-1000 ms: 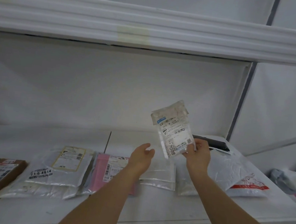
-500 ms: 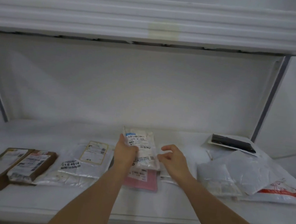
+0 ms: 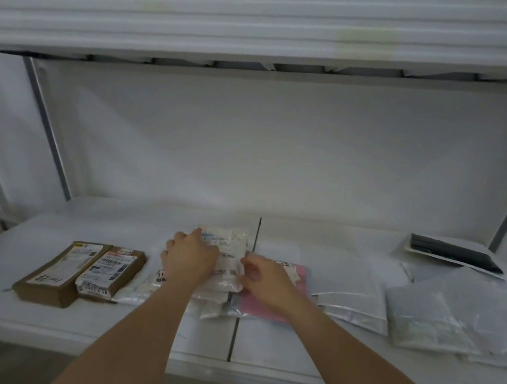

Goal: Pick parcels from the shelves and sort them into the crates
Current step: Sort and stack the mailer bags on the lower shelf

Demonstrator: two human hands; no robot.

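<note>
On the white shelf (image 3: 261, 342), right of two brown boxes (image 3: 81, 270), the left hand (image 3: 190, 260) grips a clear labelled packet (image 3: 228, 258); the right hand (image 3: 263, 282) pinches its edge; label print too blurred to read

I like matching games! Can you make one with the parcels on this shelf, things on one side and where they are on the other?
Things:
1. two brown cardboard boxes
2. flat pink plastic mailer
3. black flat packet on white paper
4. small clear labelled bag

Places:
A. back right corner of the shelf
B. held by both hands, mid-shelf
C. left end of the row
D. under the right hand

Pairs: 1-C, 2-D, 3-A, 4-B. The left hand grips the bag's left side.
</note>
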